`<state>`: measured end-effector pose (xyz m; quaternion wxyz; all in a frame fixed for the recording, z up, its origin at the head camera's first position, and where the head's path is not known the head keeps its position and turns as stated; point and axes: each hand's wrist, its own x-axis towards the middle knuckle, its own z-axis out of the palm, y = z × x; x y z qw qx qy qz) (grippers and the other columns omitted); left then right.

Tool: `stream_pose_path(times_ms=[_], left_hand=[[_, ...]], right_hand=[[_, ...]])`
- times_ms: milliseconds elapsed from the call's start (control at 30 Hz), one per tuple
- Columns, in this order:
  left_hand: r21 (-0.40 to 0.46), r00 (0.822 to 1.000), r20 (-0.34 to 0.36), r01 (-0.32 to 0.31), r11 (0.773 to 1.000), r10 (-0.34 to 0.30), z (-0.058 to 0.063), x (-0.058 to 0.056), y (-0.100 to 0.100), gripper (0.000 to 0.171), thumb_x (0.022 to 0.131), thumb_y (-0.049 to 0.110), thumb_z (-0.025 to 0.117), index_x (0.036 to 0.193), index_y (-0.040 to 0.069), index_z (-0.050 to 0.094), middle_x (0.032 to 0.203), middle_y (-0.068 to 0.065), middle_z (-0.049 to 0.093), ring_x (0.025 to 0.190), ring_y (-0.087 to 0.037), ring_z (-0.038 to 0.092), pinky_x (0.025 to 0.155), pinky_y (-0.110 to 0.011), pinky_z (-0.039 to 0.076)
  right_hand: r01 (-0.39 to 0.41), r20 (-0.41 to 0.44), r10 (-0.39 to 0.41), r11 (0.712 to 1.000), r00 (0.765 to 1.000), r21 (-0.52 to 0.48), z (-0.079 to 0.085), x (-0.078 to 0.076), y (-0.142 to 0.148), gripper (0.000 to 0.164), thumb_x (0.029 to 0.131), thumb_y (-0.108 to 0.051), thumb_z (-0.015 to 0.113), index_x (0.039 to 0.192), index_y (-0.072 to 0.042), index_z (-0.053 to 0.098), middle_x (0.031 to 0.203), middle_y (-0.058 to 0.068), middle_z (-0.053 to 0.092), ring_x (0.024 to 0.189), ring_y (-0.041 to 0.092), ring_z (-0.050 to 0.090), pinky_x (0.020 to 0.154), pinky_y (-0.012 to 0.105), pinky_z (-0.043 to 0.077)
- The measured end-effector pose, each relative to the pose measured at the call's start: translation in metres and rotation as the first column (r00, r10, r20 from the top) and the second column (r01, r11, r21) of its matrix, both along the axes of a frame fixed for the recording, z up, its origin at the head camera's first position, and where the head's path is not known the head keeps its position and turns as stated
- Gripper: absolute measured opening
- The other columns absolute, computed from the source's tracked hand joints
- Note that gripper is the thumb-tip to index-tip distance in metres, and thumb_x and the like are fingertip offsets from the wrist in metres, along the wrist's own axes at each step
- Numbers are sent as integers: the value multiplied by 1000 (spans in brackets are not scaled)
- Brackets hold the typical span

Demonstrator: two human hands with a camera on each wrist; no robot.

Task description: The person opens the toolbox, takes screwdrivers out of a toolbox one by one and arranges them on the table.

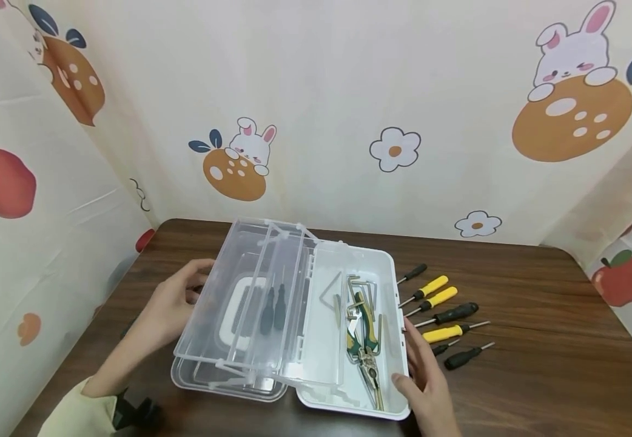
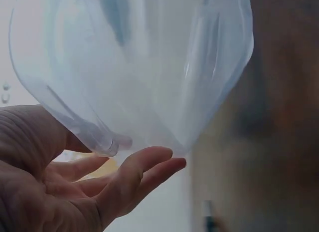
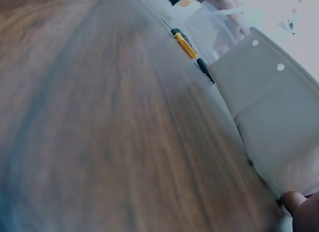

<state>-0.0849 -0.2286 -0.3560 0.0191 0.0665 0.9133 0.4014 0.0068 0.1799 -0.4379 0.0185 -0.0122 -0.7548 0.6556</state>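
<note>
A toolbox lies opened out, its clear plastic lid [image 1: 207, 315] to the left and its white base [image 1: 321, 358] to the right. My left hand [image 1: 176, 300] holds the lid's left edge; in the left wrist view the fingers [image 2: 144, 167] lie under its clear corner. Two dark screwdrivers [image 1: 279, 309] show through the clear plastic. With the thumb over the rim, my right hand [image 1: 427, 379] grips the base's right wall. Inside the base are green-handled pliers [image 1: 369, 331] and several hex keys [image 1: 379, 340].
To the right of the box, several screwdrivers lie on the brown wooden table [image 1: 534, 340], among them a yellow one [image 1: 443, 334] and a large black one [image 1: 458, 312]. A patterned curtain [image 1: 316, 121] hangs behind the table and along both sides.
</note>
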Motion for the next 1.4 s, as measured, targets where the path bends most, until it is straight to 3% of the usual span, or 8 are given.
stream_pose_path(times_ms=[167,333,400,533,767,1000,1200,1400], left_hand=[[-39,998,-64,3,999,-6,30,3,2,65,90,-5,70,147,18,50,123,-20,74,81,-19,72,65,-27,59],[-54,997,-74,-10,998,6,56,7,6,65,90,5,78,148,16,52,126,-22,73,84,-21,75,67,-28,60],[-69,998,-63,-19,997,15,62,8,8,63,91,7,77,148,13,52,128,-22,73,84,-21,76,67,-27,60],[-81,999,-35,-38,996,35,62,10,8,61,93,8,75,149,9,52,131,-24,71,81,-19,76,65,-26,59],[-81,997,10,-80,994,81,45,10,4,61,93,11,75,150,9,53,135,-23,70,85,-20,75,64,-28,59],[65,995,42,-96,993,94,13,13,-4,62,91,2,71,151,6,52,136,-25,68,80,-15,75,60,-32,61],[147,991,80,-122,981,111,-12,21,-8,61,94,5,72,151,3,51,138,-29,65,83,-11,77,61,-33,62],[58,989,33,-143,988,142,-26,23,-10,56,94,9,75,146,2,56,133,-30,67,91,-22,78,62,-27,59]], right_hand=[[-20,120,35,992,992,-125,0,-1,2,92,83,7,58,164,-25,28,165,20,37,125,-6,57,90,26,59],[-28,185,69,977,980,-211,3,-2,0,92,82,3,61,164,-22,27,168,17,33,143,23,50,92,24,58],[-29,193,73,975,979,-222,5,-2,-2,92,82,2,61,164,-21,26,168,17,33,148,35,44,92,23,57],[-34,188,76,976,979,-217,6,-2,-4,93,81,2,62,164,-21,26,169,17,33,150,42,38,93,21,55],[-49,154,71,988,985,-145,4,-1,-4,92,82,1,63,164,-21,28,169,17,34,150,37,40,94,17,53],[-59,68,61,998,996,-34,3,2,0,90,85,3,66,164,-24,33,166,17,38,129,-14,49,98,13,49],[-69,55,69,998,996,5,3,3,-1,86,88,2,67,163,-25,34,165,19,40,125,-14,51,92,17,54],[-104,12,103,994,995,32,4,3,-2,82,93,1,65,164,-21,31,164,25,38,123,-12,52,89,20,57]])
